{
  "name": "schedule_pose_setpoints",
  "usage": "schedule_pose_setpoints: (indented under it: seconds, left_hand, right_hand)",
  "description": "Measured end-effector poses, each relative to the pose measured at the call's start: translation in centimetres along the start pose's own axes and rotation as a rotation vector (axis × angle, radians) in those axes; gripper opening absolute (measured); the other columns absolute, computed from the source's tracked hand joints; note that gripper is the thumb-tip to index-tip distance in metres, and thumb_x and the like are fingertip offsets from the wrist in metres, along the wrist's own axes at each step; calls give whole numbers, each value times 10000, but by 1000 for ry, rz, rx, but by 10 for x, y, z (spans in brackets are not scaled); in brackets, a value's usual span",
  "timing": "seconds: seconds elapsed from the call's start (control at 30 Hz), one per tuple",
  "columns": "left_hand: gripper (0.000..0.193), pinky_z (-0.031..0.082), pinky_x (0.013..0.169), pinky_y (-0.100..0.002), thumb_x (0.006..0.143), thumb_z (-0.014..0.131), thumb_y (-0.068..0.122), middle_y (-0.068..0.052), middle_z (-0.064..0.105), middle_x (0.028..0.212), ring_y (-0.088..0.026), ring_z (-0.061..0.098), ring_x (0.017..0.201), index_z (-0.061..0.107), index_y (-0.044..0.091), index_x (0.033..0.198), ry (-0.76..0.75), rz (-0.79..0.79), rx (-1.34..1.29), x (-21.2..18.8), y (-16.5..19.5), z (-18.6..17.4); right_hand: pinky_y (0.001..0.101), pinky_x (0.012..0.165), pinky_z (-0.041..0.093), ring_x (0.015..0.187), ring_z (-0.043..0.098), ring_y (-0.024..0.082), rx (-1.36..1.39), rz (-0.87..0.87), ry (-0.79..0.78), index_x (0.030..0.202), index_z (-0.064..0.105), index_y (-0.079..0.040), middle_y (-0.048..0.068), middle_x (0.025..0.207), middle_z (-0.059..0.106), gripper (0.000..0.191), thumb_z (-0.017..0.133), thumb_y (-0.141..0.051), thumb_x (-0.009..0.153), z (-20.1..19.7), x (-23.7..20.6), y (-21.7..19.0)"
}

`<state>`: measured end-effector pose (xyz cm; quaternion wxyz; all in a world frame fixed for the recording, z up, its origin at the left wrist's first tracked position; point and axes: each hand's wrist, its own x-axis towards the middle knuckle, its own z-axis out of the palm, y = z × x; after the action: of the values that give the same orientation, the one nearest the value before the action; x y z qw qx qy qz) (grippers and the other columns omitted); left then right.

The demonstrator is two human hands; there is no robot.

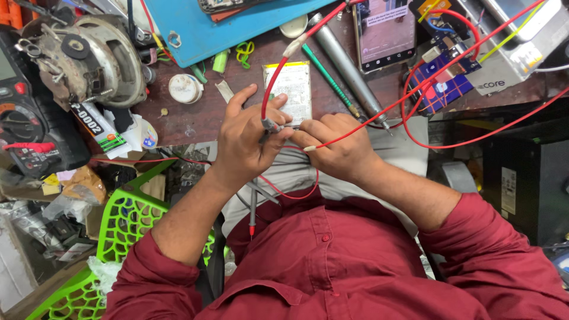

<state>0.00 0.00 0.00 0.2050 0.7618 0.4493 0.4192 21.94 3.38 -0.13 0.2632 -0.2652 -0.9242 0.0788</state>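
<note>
At the frame's centre, the left hand [246,142] pinched a red probe lead [271,98]; the right hand [338,145] gripped a flat battery pack [290,89] edge.

A cluttered brown workbench [195,118] stands above a green plastic basket [127,222].

Phone [384,32] right of flat battery [290,89]

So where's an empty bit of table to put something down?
The barest brown wood is between the round white tin and the left hand. A thinner strip runs between the flat battery and the metal rod. Red wires crowd the right; the motor fills the left.
</note>
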Motion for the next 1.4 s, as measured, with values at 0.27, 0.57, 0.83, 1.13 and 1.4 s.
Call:
schedule_pose_setpoints:
  seconds: [0.27,0.57,0.83,1.13,1.4]
  left_hand:
    - [269,387,1174,-594,1058,695,177,-39,749,1029,-287,718,1222,458,123,1175,-1,12,-13,0,1,-1]
    - [277,376,1177,-578,1049,704,182,-34,739,1014,-283,728,1203,472,117,1186,-3,2,-20,3,2,-1]
    - [270,376,1183,-567,1057,706,192,-35,739,1022,-279,726,1214,484,116,1189,-2,0,-19,4,1,0]
    - [267,376,1182,-577,1050,708,194,-32,745,1030,-271,727,1200,505,118,1206,-9,-14,-24,3,1,-1]
    - [265,372,1180,-579,1037,720,186,-28,748,1028,-272,728,1201,512,120,1187,-11,-17,-14,3,2,-1]
  right_hand:
    - [361,663,460,735,590,184,1,-14,13,1048,699,-125,-8,1000,675,197,737,-126,855,-1,1,0]
    - [369,652,459,732,593,192,5,-5,5,1025,696,-132,0,1001,691,148,738,-123,884,-1,2,1]
    - [365,638,451,727,588,188,-6,-12,9,1080,720,-140,-8,996,691,173,742,-126,909,-2,2,2]
    - [359,624,439,718,583,183,-24,-9,32,1059,752,-169,-20,965,693,155,740,-119,913,-2,3,0]
    - [363,610,426,705,576,183,-25,-19,47,1036,738,-168,-16,964,690,94,760,-133,951,0,3,1]
